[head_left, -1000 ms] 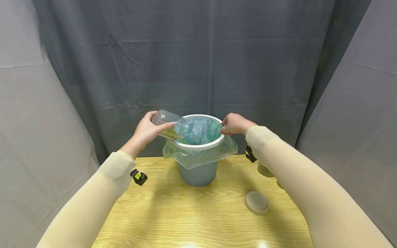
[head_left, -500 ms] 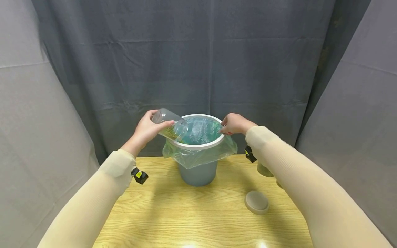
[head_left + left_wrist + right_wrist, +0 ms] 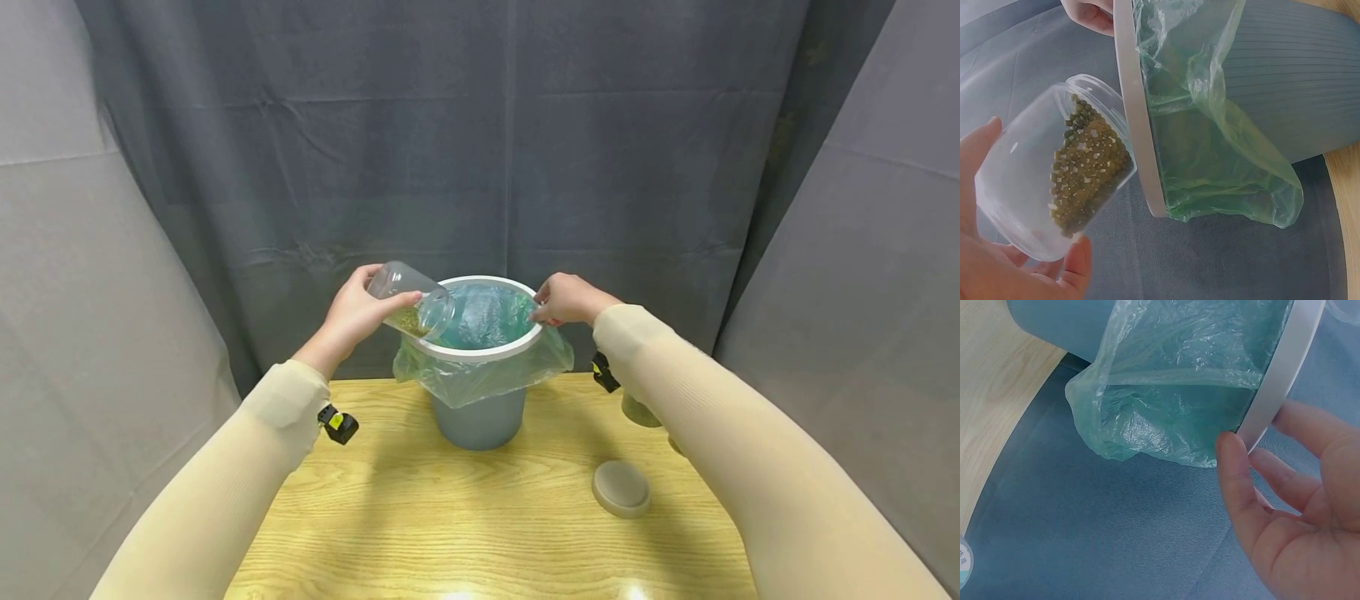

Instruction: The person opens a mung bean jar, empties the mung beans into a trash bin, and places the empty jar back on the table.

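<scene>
My left hand [image 3: 351,313] grips a clear plastic jar [image 3: 399,281], tilted mouth-down toward the bin. Small green beans [image 3: 1090,165], like mung beans, lie in a sloping heap along its lower side toward the mouth. The jar's mouth overlaps the left edge of the bin's white rim [image 3: 480,356] in the head view. Over that rim hangs a thin green plastic bag [image 3: 480,382], lining the grey trash bin [image 3: 480,423]. On the right side, my right hand [image 3: 567,298] pinches the rim, thumb outside over the bag's edge in the right wrist view.
A round beige lid [image 3: 622,489] lies on the wooden table [image 3: 450,533], right of the bin. Farther back, a greenish container [image 3: 640,412] is partly hidden by the right sleeve. Grey curtains [image 3: 375,167] enclose the back and sides.
The jar's base has tipped up slightly. The heap of beans inside looks smaller, and beans near the mouth have gone. My right hand keeps its place on the rim.
</scene>
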The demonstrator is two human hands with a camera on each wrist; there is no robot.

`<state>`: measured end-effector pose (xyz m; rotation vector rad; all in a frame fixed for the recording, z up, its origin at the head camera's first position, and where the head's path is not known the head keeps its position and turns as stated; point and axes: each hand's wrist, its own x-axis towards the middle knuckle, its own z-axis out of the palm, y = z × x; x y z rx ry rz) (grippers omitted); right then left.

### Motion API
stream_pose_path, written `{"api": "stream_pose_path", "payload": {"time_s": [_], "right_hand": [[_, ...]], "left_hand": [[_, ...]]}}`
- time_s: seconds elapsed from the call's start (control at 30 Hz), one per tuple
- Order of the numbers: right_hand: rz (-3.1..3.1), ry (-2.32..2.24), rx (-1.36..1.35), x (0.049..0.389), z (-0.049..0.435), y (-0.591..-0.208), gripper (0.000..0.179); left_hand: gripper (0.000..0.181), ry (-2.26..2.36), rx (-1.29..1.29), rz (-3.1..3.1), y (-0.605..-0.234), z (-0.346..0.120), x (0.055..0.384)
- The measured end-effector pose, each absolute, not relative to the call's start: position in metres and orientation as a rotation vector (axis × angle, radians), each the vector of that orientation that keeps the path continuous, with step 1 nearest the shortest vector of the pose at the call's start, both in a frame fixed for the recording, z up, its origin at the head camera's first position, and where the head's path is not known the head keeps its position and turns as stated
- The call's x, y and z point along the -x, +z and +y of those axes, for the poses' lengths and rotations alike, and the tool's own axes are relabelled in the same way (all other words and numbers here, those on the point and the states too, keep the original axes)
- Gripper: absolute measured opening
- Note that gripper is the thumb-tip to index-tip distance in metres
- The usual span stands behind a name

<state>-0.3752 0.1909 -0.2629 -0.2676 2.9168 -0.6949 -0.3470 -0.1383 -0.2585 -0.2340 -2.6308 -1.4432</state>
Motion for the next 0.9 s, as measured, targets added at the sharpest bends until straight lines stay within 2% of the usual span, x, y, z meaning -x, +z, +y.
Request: {"api": "stream_pose_path", "payload": {"time_s": [0.9], "right_hand": [[2.911,-0.716,0.256,0.374,0.19,-0.263,0.051]], "left_hand": [[0.095,-1.122,0.435,-2.645,-0.258,-0.127,0.348]]}}
